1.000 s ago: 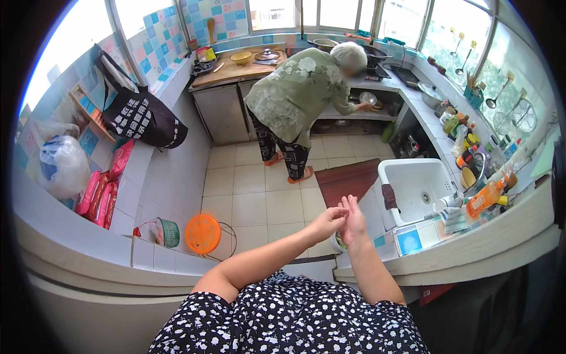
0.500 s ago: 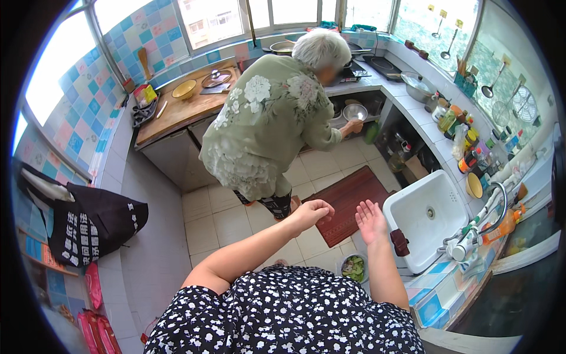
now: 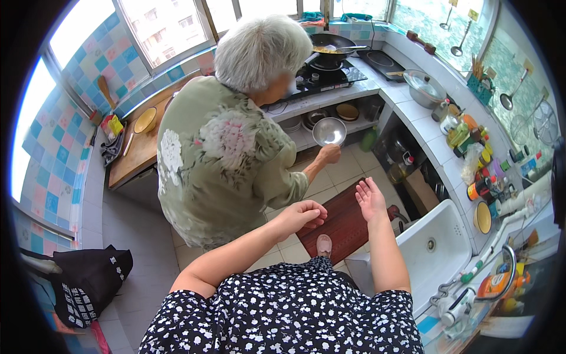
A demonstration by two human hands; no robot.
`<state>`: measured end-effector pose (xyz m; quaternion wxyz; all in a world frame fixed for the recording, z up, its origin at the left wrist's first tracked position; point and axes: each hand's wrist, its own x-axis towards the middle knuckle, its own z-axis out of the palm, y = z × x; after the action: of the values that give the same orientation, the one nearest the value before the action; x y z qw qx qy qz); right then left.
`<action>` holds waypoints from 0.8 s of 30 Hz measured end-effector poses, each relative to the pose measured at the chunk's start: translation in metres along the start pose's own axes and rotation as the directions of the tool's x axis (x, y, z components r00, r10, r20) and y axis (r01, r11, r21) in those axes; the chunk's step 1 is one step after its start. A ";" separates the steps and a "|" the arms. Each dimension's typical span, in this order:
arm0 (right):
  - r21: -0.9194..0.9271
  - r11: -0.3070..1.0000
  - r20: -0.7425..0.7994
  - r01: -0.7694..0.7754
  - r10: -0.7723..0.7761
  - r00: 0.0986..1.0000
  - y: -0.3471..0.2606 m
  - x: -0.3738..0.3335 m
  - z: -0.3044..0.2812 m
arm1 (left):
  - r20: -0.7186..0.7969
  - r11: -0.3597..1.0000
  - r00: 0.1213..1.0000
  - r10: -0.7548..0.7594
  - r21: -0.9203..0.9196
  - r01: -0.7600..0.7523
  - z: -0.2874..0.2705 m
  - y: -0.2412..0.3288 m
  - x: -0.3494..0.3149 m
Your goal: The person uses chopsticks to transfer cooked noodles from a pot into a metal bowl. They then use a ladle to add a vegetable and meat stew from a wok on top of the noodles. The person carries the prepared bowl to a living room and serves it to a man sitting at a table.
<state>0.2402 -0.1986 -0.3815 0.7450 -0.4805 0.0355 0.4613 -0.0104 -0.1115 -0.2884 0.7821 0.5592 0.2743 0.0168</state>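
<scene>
My left hand (image 3: 300, 216) is held out over the floor beside the other person's sleeve. Its fingers are loosely bent and I see nothing in them. To its right, my right hand (image 3: 371, 200) is open and bare, palm up, above the far right part of a dark red floor mat (image 3: 339, 227). Ahead of me a person in a green flowered top (image 3: 224, 159) leans toward the counter. That person's hand (image 3: 330, 154) grips a shiny metal bowl (image 3: 329, 131) in front of the open shelf under the stove.
A white sink (image 3: 439, 253) lies right of my right arm. The stove (image 3: 330, 74) bears a wok (image 3: 328, 48) with food in it. A lidded pot (image 3: 423, 88) and several bottles line the right counter. A black bag (image 3: 91, 283) hangs at the left.
I have come forward; one shoe now shows on the mat. The other person and the metal bowl appear nearer. The wok's contents have come into view. My hands keep nearly the same pose.
</scene>
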 end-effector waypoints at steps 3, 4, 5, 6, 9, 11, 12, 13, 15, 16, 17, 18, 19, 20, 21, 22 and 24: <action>-0.165 0.984 0.037 -0.061 0.067 0.997 -0.022 0.087 0.015 | -0.070 0.998 0.998 -0.006 -0.057 0.002 -0.003 0.023 0.050; -0.227 0.971 0.043 -0.069 0.081 0.996 -0.028 0.112 0.022 | -0.086 0.997 0.996 0.002 -0.070 -0.008 -0.004 0.029 0.067; -0.284 0.952 0.043 -0.110 0.128 0.991 -0.031 0.137 0.026 | -0.121 0.998 0.993 -0.008 -0.069 -0.001 -0.002 0.037 0.078; -0.339 0.935 0.065 -0.108 0.138 0.988 -0.036 0.160 0.032 | -0.157 0.996 0.988 0.011 -0.087 -0.025 -0.002 0.041 0.093; -0.467 0.873 0.156 -0.136 0.234 0.960 -0.040 0.215 0.061 | -0.267 0.988 0.963 0.022 -0.139 -0.061 -0.013 0.049 0.121; -0.523 0.842 0.215 -0.129 0.277 0.936 -0.036 0.252 0.080 | -0.328 0.982 0.944 0.025 -0.168 -0.084 -0.022 0.053 0.134; -0.549 0.827 0.241 -0.123 0.298 0.924 -0.033 0.268 0.089 | -0.355 0.979 0.935 0.023 -0.181 -0.093 -0.026 0.055 0.139; -0.565 0.814 0.268 -0.135 0.336 0.903 -0.033 0.274 0.105 | -0.379 0.975 0.925 0.039 -0.187 -0.117 -0.029 0.059 0.141; -0.586 0.803 0.354 -0.105 0.370 0.859 -0.025 0.289 0.136 | -0.456 0.956 0.889 0.046 -0.239 -0.172 -0.040 0.060 0.150; -0.596 0.799 0.398 -0.080 0.380 0.835 -0.023 0.294 0.156 | -0.492 0.943 0.869 0.057 -0.259 -0.208 -0.046 0.063 0.154; -0.611 0.789 0.424 -0.060 0.390 0.817 -0.018 0.297 0.173 | -0.506 0.932 0.859 0.076 -0.270 -0.241 -0.050 0.061 0.155; -0.611 0.790 0.455 -0.045 0.398 0.797 -0.009 0.299 0.188 | -0.515 0.927 0.853 0.088 -0.271 -0.260 -0.052 0.062 0.153; -0.636 0.772 0.494 0.002 0.406 0.769 -0.008 0.305 0.206 | -0.516 0.925 0.848 0.122 -0.251 -0.286 -0.055 0.065 0.156; -0.659 0.752 0.526 0.040 0.421 0.739 -0.004 0.310 0.219 | -0.516 0.923 0.844 0.145 -0.237 -0.304 -0.058 0.064 0.159; -0.685 0.726 0.535 0.054 0.452 0.714 0.001 0.319 0.232 | -0.504 0.915 0.855 0.125 -0.274 -0.295 -0.061 0.066 0.164; -0.699 0.712 0.549 0.058 0.484 0.682 0.006 0.330 0.246 | -0.505 0.904 0.854 0.126 -0.295 -0.308 -0.063 0.069 0.166; -0.709 0.704 0.559 0.033 0.533 0.635 0.030 0.359 0.266 | -0.559 0.918 0.825 0.086 -0.277 -0.283 -0.065 0.075 0.168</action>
<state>0.3201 0.2388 -0.4371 0.3948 -0.4738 -0.3594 0.7004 0.1239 0.0288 -0.3053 0.7549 0.4092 0.4176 0.2973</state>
